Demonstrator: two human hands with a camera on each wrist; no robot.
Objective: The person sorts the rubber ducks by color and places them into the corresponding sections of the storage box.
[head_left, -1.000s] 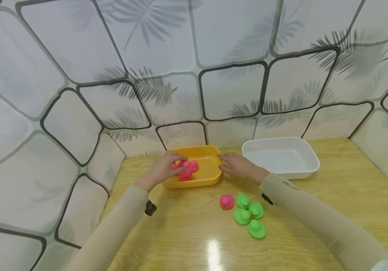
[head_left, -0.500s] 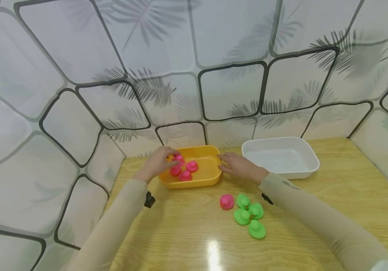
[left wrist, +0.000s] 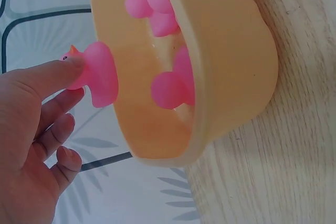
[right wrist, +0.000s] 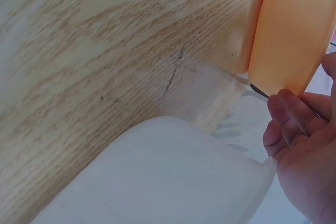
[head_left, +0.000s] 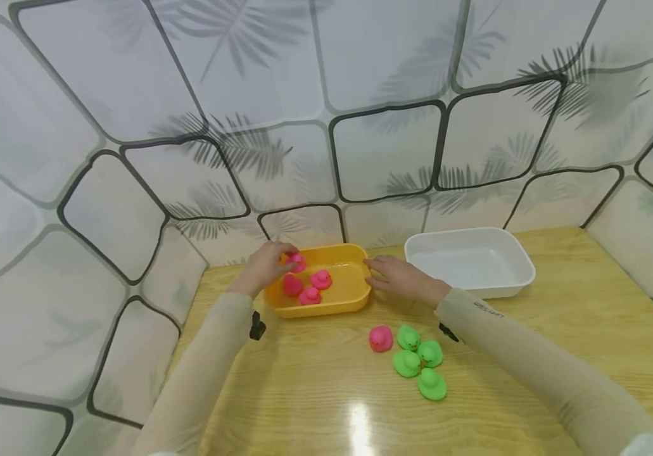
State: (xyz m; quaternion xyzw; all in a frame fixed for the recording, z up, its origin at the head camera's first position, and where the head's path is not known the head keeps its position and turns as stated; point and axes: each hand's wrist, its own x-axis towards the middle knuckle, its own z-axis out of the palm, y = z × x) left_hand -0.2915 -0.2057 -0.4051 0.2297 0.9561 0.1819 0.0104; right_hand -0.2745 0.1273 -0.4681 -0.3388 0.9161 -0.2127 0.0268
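My left hand (head_left: 263, 267) pinches a pink rubber duck (left wrist: 102, 77) between thumb and index finger, at the back left rim of the yellow tub (head_left: 346, 288). In the left wrist view its other fingers are loosely curled below the duck. Inside the tub, on its left side, sit three more pink ducks (head_left: 321, 280). My right hand (head_left: 400, 277) holds the tub's right end, thumb and fingertips at the rim. From the right wrist view, the curled fingers (right wrist: 299, 116) lie against the tub's outer wall.
A white tub (head_left: 469, 259) stands right of the yellow one, behind my right forearm. Nearer on the wooden table (head_left: 303, 373) lie a pink duck (head_left: 380, 339) and several green ducks (head_left: 408, 363). A patterned wall covering (head_left: 383, 152) rises behind the tubs.
My left hand has moved from over the cluster of ducks to the back left rim, bringing one pink duck with it. The other ducks in the tub now sit apart. My right hand stays put.
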